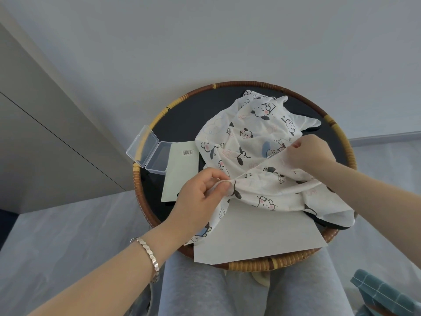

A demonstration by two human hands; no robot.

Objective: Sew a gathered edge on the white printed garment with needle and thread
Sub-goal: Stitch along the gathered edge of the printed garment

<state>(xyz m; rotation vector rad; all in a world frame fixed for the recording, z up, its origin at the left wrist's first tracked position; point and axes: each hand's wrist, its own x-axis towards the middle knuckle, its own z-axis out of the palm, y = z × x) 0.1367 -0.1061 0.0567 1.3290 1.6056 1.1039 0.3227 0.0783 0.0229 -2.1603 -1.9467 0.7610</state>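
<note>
Head view: both hands' grip (left [205, 190], right [307, 153]) pinches the garment [250, 137] edge stretched between.

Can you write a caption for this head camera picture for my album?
Left hand and right hand pinch the white printed garment over a round tray.

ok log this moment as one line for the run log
left hand: pinching gathered edge | right hand: gripping white cartoon-print garment, edge stretched between hands | needle: not visible | round rattan tray: on lap
</note>
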